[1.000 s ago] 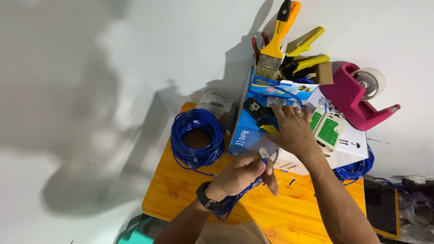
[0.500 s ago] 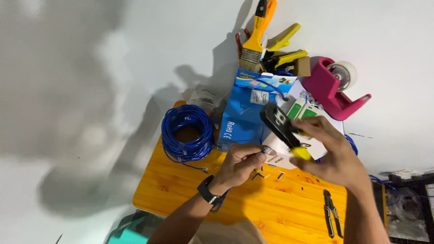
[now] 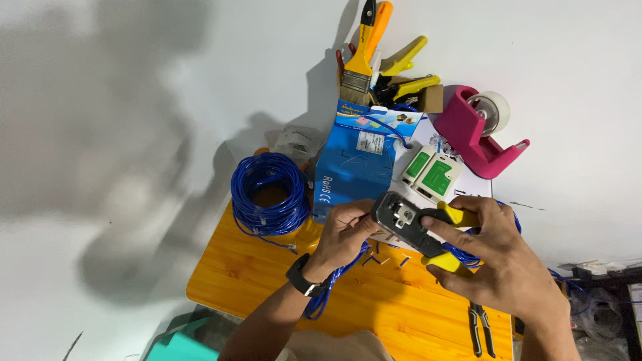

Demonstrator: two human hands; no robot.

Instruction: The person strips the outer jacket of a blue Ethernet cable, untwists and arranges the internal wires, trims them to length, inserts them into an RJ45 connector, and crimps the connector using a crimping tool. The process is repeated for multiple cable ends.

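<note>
Head view shows the yellow-handled crimping tool [image 3: 418, 230] now gripped in my right hand [image 3: 498, 257], fingers wrapped around its handles, lifted over the orange wooden table [image 3: 267, 274], where a second ago that hand was reaching among the things at the far side. My left hand [image 3: 344, 234] pinches the end of the blue cable [image 3: 334, 284] at the tool's head, so the crimp looks ready. Left lies a blue cable coil [image 3: 265, 194], far a blue box [image 3: 354, 164], near right black pliers [image 3: 483, 327].

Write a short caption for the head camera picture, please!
Right hand grips a yellow-handled crimping tool while left hand holds blue cable to it.
</note>
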